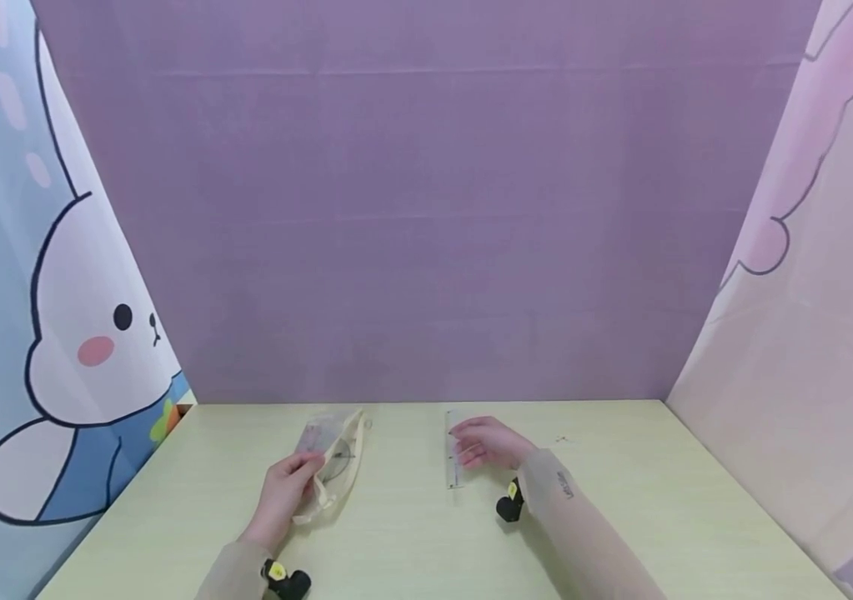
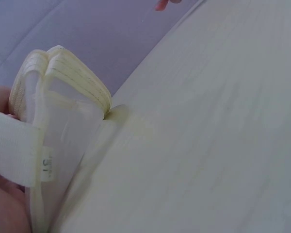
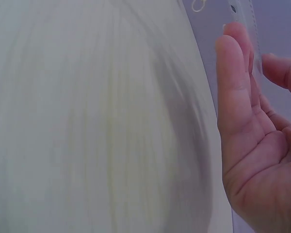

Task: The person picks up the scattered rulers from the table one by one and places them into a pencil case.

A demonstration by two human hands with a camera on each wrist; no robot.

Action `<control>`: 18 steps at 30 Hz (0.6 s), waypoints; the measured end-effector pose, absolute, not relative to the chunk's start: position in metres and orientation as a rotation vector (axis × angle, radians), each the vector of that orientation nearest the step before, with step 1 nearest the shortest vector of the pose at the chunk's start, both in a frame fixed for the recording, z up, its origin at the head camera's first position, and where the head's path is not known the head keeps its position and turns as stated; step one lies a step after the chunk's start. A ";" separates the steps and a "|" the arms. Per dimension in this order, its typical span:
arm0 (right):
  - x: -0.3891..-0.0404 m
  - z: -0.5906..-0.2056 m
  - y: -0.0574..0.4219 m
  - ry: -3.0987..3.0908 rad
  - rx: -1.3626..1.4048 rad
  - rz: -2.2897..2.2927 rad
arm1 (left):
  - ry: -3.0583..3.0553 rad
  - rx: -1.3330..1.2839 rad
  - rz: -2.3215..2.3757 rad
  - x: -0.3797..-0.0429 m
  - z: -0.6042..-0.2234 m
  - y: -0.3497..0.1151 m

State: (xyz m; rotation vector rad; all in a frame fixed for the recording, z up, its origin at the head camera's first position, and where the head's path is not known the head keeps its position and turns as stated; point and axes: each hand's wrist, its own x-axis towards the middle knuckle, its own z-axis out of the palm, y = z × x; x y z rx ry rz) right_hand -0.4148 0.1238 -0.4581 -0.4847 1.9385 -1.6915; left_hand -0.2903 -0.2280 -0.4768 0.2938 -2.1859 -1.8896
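My left hand grips a see-through zip pouch with cream edging. A round clear piece with dark markings, like a protractor, shows through its side. In the left wrist view, the pouch stands tilted above the table, with a white fabric tab at its edge. My right hand holds a narrow clear ruler between thumb and fingers. In the right wrist view, the ruler shows partly behind the fingers, against the purple backdrop; the exact contact is partly hidden.
A pale wooden table lies under both hands. Small dark marks appear on it right of the right hand, too small to identify. A purple cloth rises behind, with printed curtains at the sides.
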 end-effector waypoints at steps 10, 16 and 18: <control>-0.419 -0.462 0.109 1.909 -0.475 -1.676 | -2.185 0.286 -1.905 -0.294 -0.479 -0.230; -0.419 -0.461 0.100 1.896 -0.488 -1.664 | -2.179 0.287 -1.903 -0.291 -0.477 -0.229; -0.419 -0.461 0.097 1.888 -0.487 -1.665 | -2.174 0.285 -1.904 -0.291 -0.478 -0.229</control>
